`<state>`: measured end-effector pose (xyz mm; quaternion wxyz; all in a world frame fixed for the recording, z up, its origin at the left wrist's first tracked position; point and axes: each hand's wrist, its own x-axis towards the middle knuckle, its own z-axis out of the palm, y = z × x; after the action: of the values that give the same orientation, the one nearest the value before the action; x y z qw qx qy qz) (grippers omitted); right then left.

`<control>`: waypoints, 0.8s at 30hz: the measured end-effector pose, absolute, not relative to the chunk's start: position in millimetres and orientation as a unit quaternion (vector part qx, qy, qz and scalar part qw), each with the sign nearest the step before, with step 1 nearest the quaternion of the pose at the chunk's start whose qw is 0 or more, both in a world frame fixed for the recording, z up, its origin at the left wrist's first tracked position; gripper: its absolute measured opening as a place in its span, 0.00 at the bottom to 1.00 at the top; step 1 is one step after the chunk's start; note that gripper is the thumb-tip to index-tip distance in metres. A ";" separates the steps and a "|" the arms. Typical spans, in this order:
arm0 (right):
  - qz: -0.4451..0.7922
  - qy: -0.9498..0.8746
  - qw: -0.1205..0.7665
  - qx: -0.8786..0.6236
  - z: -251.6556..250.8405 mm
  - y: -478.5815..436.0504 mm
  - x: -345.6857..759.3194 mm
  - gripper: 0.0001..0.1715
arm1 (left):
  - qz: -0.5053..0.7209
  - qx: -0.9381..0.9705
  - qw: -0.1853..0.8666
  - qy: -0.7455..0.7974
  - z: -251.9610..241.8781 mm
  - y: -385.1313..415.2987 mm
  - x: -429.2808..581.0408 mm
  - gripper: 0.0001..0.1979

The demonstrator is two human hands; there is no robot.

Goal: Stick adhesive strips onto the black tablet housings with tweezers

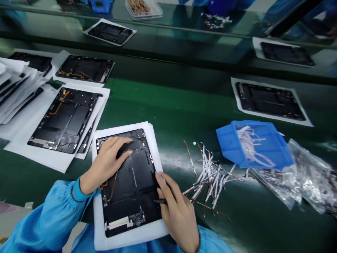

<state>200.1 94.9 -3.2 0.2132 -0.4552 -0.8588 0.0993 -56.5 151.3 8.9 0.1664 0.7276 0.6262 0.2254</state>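
Note:
A black tablet housing (pixel 142 168) with its inner parts exposed lies on white foam sheets (pixel 123 242) in front of me. My left hand (pixel 105 161) rests over its upper left part, thumb and forefinger apart, nothing between them. An orange-brown flex cable (pixel 113 188) runs below that hand. At the housing's right edge is my right hand (pixel 177 211), its fingers curled around a thin dark pointed tool (pixel 160 201); most of the tool is hidden, so I cannot tell its exact kind. The right fingertips touch the edge of the housing.
Right of the housing lies a loose pile of thin white-and-brown strips (pixel 210 175). Beyond it are a blue bin (pixel 229 142) with white strips and clear plastic bags (pixel 313 175). More tablet housings (pixel 65 119) lie left; others sit on the belt (pixel 271 100) and ledge.

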 end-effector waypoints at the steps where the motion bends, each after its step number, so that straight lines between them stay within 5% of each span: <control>1: 0.078 -0.854 0.215 -0.467 0.7 94.0 198.4 0.25 | 0.224 0.728 0.164 0.626 8.7 151.0 -56.0 0.13; 7: 0.092 -0.907 0.201 -0.359 11.9 97.0 178.7 0.28 | 0.264 0.722 0.164 0.619 10.9 151.0 -56.9 0.16; 16: 0.067 -0.948 0.110 -0.291 9.8 107.1 170.4 0.35 | 0.273 0.731 0.166 0.602 3.2 150.0 -60.4 0.04; 24: 0.075 -0.951 0.094 -0.287 13.1 124.8 158.5 0.36 | 0.302 0.706 0.188 0.613 4.4 152.8 -60.2 0.04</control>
<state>158.5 124.8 13.1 0.0937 -0.2865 -0.9505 0.0750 -60.2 152.8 4.4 0.1876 0.7060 0.6127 0.3016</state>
